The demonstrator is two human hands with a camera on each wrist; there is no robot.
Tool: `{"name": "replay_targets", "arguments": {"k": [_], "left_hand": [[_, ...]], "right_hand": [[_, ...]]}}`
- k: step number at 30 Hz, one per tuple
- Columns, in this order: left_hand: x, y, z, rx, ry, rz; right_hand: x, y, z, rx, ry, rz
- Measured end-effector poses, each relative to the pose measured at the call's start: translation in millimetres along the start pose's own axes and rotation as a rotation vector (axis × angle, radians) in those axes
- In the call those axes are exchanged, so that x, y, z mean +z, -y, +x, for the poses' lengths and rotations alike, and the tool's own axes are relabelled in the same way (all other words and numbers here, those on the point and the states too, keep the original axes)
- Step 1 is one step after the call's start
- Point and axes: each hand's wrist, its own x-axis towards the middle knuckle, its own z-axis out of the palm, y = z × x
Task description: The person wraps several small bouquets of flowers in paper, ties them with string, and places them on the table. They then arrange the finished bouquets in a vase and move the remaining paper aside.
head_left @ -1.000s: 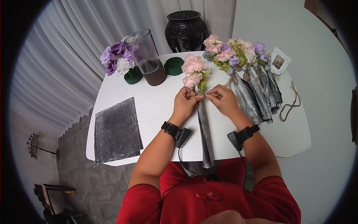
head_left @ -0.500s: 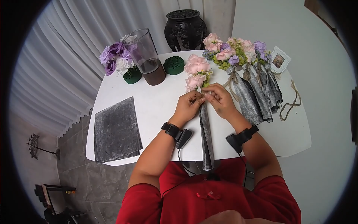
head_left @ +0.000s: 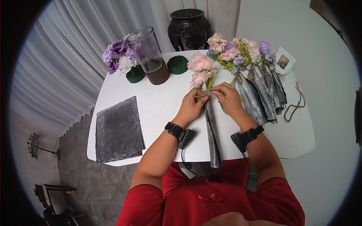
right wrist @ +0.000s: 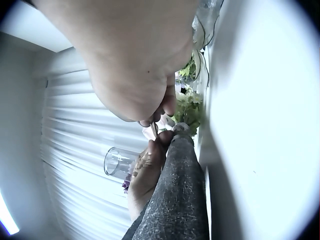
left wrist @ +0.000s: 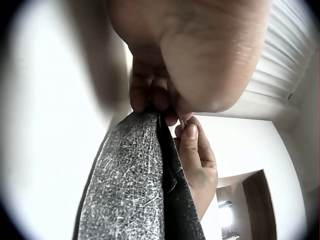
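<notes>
A bouquet of pink roses [head_left: 201, 62] with green sprigs stands out of a narrow roll of dark grey wrapping paper [head_left: 213, 132]. At the neck of the wrap, the left hand [head_left: 192, 106] pinches a thin strand of twine between thumb and fingers. From the other side the right hand [head_left: 229, 100] pinches the twine too, its fingertips close to the left ones. In the right wrist view the twine [right wrist: 154, 129] shows between the two hands, beside the gathered paper [right wrist: 177, 185]. Part of the neck is hidden by the fingers.
Several wrapped bouquets [head_left: 250, 96] lie at the right beside loose twine [head_left: 295, 103] and a white photo frame [head_left: 285, 61]. Flat dark sheets [head_left: 118, 130] lie at left. Behind stand a glass vase [head_left: 155, 69], green foam [head_left: 177, 65] and purple and white flowers [head_left: 120, 56].
Both hands and the bouquet have shifted slightly right, and the lower end of the paper roll has swung right. The right fingers have moved about the neck, still at the twine.
</notes>
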Motion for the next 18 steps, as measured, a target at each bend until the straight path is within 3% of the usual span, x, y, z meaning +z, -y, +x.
{"name": "replay_targets", "arguments": {"k": [5, 13, 15, 17, 18], "left_hand": [[-4.0, 8.9, 3.4, -0.022, -0.015, -0.038], [0.5, 12.0, 2.6, -0.014, -0.009, -0.117], [0.6, 11.3, 2.1, 0.045, -0.042, 0.027], [0.9, 12.4, 2.4, 0.025, -0.037, 0.01], [1.0, 11.8, 2.7, 0.006, -0.033, -0.005]], "right_hand": [[-2.6, 2.9, -2.3, 0.13, 0.136, 0.088], [0.7, 1.1, -6.3, 0.123, 0.248, 0.123], [4.3, -0.6, -6.3, 0.139, 0.249, 0.162], [10.0, -8.2, -6.1, 0.35, 0.252, 0.256], [9.8, -8.3, -5.9, 0.35, 0.252, 0.256]]}}
